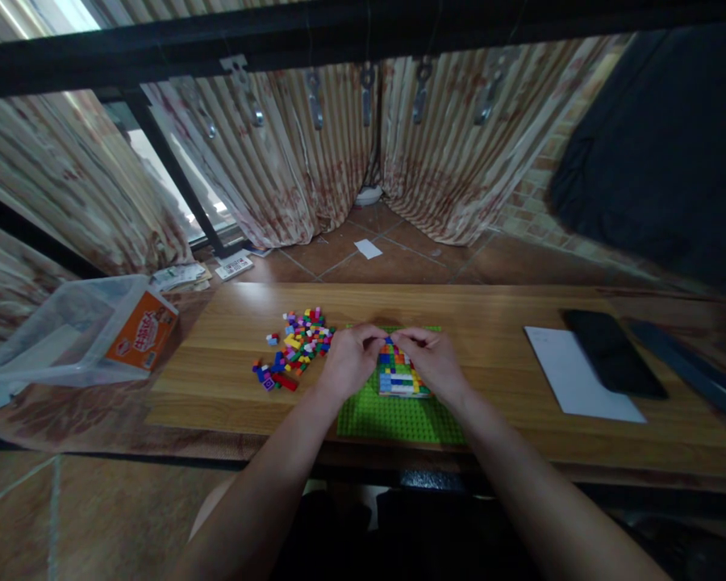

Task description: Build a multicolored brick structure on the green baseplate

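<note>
A green studded baseplate (369, 415) lies on the wooden board in front of me. On it is a block of small multicoloured building bricks (399, 381), with light blue and white ones along the near side. My left hand (352, 357) bends over the far left of this block, thumb and fingers pinched together. Opposite it, my right hand (432, 361) pinches at the far right, its fingertips close to those of the left. Blue bricks show between the fingertips. Whatever either hand grips is hidden or too small to make out.
Left of the baseplate lies a loose pile of coloured bricks (306, 339). A clear plastic bin (66, 363) with an orange label stands at far left. To the right, a black phone-like slab (615, 355) overlaps white paper (565, 375). Striped curtains (315, 161) hang behind.
</note>
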A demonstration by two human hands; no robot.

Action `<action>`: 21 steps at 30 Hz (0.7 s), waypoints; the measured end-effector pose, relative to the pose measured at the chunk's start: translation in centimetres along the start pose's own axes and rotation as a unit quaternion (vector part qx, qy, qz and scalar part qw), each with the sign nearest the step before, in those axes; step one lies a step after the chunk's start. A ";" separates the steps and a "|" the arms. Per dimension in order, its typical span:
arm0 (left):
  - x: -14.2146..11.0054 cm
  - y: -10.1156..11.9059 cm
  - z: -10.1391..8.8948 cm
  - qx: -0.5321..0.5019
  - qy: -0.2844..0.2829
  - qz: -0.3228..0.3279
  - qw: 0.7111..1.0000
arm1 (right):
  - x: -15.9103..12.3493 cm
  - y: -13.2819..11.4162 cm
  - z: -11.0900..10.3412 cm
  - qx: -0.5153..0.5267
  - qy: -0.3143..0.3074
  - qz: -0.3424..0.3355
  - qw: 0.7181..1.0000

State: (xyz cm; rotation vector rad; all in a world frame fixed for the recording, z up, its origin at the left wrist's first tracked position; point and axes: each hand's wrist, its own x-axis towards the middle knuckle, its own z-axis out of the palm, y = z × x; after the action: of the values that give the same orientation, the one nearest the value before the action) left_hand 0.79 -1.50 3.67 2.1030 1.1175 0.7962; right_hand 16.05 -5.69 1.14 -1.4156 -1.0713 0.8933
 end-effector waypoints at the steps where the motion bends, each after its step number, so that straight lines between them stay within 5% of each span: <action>1: 0.0 0.0 0.0 0.003 0.000 0.000 1.000 | 0.0 0.0 0.0 0.000 0.001 0.002 1.000; 16: -0.2 -0.7 0.3 -0.065 -0.023 -0.011 0.998 | 0.1 0.8 0.0 0.041 0.002 0.030 0.999; 21: 0.1 -1.8 -1.6 -0.082 0.026 -0.015 0.996 | 0.1 1.1 -0.8 0.056 0.062 0.044 0.996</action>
State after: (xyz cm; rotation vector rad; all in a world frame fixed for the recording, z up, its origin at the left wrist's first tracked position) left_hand -1.26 -0.19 3.34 1.9344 1.0709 0.9018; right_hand 16.98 -5.85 0.16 -1.4135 -0.8584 0.9022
